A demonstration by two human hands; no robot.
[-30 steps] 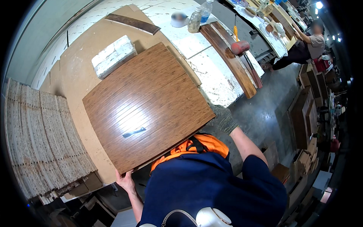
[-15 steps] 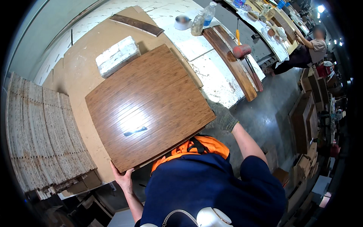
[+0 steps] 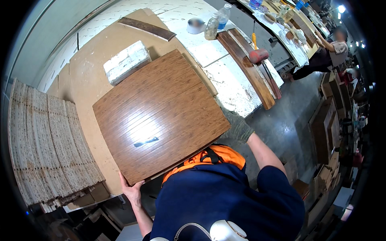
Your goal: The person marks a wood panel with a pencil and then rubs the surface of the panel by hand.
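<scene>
A glossy brown wooden panel (image 3: 173, 104) with long grooves lies flat in front of me, its near edge close to my body. My bare left hand (image 3: 132, 190) grips its near left corner, fingers along the side and thumb at the near edge. At the right corner, my right hand (image 3: 238, 126), in a dark grey-green work glove, holds the edge; its fingertips are partly hidden. Bright light reflects off the panel, with a small dark streak inside the glare. Beyond the panel sits a white wrapped block (image 3: 126, 63).
Brown board (image 3: 90, 86) covers part of the white worktable (image 3: 231, 88). Left stands a tall stack of boards (image 3: 50, 144). A dark strip (image 3: 146, 28), tape roll (image 3: 196, 25), bottles (image 3: 211, 27), planks (image 3: 247, 70) and a red-headed mallet (image 3: 258, 56) lie farther off. A co-worker (image 3: 335, 50) stands far right.
The whole view has shifted very slightly. Both hands keep their hold on the panel, which stays in place.
</scene>
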